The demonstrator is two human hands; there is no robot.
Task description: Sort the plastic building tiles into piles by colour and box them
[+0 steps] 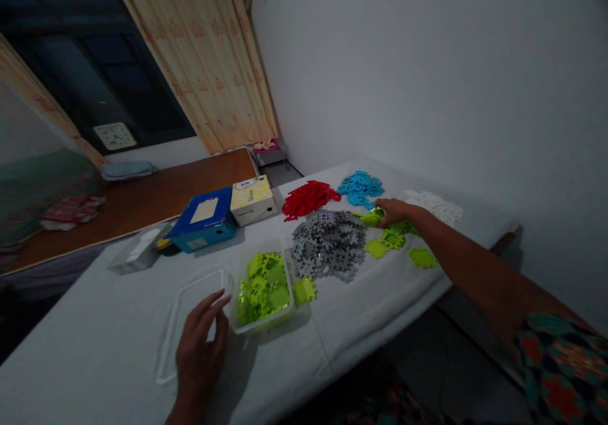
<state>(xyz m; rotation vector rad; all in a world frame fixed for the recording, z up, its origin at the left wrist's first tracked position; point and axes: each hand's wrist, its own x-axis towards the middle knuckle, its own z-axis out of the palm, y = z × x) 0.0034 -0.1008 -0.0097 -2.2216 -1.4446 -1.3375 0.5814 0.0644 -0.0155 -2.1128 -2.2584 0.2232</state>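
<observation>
My right hand [395, 211] reaches far across the white-covered table [95, 355] and is closed on lime green puzzle pieces [375, 217]. More green pieces [393, 240] lie loose beside it. My left hand [202, 342] rests on the clear lid [190, 317], fingers apart, touching the side of a clear plastic container [263, 292] that holds several green pieces. One green piece [304, 290] lies just right of the container.
Piles of grey [329, 244], red [308, 198], blue [361, 187] and white pieces [434, 204] lie on the table. A blue box [204, 222], a yellow and white box [253, 200] and a clear box [135, 253] stand at the back. A wall is on the right.
</observation>
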